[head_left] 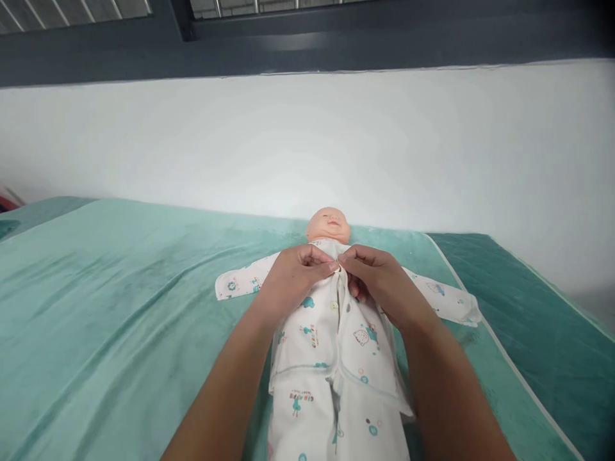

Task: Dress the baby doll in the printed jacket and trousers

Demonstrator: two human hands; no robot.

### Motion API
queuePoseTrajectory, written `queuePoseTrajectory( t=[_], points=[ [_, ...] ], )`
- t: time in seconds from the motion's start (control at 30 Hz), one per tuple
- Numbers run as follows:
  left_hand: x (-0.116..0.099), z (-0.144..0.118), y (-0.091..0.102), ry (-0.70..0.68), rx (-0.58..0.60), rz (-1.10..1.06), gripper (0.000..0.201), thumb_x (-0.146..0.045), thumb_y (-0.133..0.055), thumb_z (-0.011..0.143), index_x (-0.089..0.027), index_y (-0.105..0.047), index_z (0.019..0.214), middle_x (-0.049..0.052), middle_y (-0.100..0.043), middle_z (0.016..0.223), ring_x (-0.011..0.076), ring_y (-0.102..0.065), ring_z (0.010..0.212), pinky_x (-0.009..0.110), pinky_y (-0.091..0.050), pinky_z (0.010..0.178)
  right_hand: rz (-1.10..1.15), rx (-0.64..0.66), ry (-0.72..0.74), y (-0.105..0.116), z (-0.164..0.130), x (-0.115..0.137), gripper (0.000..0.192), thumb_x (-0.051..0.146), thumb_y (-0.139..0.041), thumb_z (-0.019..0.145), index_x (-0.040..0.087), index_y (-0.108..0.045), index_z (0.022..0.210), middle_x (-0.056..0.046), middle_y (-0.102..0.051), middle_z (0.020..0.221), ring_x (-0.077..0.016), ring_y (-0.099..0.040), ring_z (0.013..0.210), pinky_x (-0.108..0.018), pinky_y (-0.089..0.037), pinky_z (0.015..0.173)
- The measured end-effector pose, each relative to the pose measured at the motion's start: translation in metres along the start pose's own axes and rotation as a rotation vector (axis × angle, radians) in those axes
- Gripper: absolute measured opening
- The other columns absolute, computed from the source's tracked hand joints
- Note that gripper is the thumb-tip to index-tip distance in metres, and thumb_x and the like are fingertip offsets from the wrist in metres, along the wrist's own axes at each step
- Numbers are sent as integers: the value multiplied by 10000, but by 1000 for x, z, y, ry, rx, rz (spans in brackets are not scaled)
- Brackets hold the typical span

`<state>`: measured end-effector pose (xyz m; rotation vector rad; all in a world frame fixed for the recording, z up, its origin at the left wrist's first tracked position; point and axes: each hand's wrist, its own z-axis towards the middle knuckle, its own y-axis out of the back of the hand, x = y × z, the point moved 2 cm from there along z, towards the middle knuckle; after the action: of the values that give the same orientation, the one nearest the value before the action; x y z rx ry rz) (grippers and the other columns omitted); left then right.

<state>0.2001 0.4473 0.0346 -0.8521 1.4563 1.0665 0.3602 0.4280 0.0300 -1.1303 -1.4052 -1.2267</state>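
White cotton printed with small teal and orange animals covers the baby doll, which lies on its back across a teal blanket spread over the bed, its bare head toward the pale wall and its legs running out of the lower edge of the view. We see both of the person's bare hands meeting at the top of the doll's jacket, just under the chin. The left hand comes in from the lower left, its fingers curled together and pinched on the left edge of the jacket's front opening. The right hand comes in from the lower right, its thumb and fingertips likewise pressed together on the opposite edge, so that the two hands touch at the closure near the collar. Below them the front of the jacket lies partly open, its two panels overlapping loosely, with a small round snap showing on the left panel. The empty sleeves spread flat to either side on the blanket, well apart from the hands. Matching printed trousers cover the doll's legs beneath the jacket's hem. Above the wall runs a dark window frame.
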Motion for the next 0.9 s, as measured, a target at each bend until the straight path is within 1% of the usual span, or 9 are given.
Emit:
queuePoseTrajectory(
  t=[0.13,0.27,0.33,0.47,0.53,0.67,0.77,0.9],
  points=[
    [0,1,-1,-1,18,0,221,-390,-680,777,-176,-631,753,25,-658,765,149,-604,715,277,-484,656,42,21,22,1,3,-3,290,432,-556,890,193,-558,726,44,-544,540,-81,-494,483,-194,-361,458],
    [-2,-1,-2,-41,74,-53,175,-346,-639,810,-183,-615,754,32,-675,799,161,-633,783,303,-512,734,9,34,48,0,3,-2,307,430,-532,907,190,-540,715,41,-556,532,-80,-500,470,-195,-383,463],
    [-4,-2,-2,-54,75,-52,165,-339,-639,805,-185,-617,751,33,-675,781,156,-628,752,300,-515,708,-14,39,58,-1,1,-1,296,423,-526,911,192,-536,726,33,-585,562,-84,-520,484,-201,-402,473],
    [-7,-4,-1,-39,20,18,172,-346,-666,774,-187,-625,724,24,-657,705,134,-588,642,268,-485,597,-59,30,65,-1,-2,3,251,402,-515,914,199,-541,768,10,-651,655,-103,-580,544,-216,-447,509],
    [-9,-4,-1,-37,5,61,171,-343,-668,769,-186,-626,714,21,-646,680,130,-574,621,258,-470,571,-86,18,60,-1,-3,4,243,392,-499,919,203,-539,771,2,-665,667,-114,-603,564,-223,-463,521],
    [-13,-7,-1,-42,2,133,183,-354,-644,783,-188,-629,708,25,-643,673,135,-572,625,256,-464,567,-119,-2,53,-2,-6,8,234,380,-476,924,212,-531,771,8,-674,662,-125,-628,585,-228,-479,530],
    [-15,-9,-2,-47,7,157,182,-352,-647,776,-187,-626,701,32,-655,686,139,-577,632,260,-463,575,-155,-23,50,-3,-7,9,235,375,-466,926,215,-527,764,20,-659,616,-122,-618,567,-229,-480,532],
    [-16,-10,-3,-37,-9,177,104,-287,-655,737,-185,-639,723,39,-673,730,142,-585,652,258,-460,583,-174,-39,60,-4,-6,10,226,367,-470,915,216,-525,756,19,-660,622,-125,-617,559,-235,-473,518]
  ],
)
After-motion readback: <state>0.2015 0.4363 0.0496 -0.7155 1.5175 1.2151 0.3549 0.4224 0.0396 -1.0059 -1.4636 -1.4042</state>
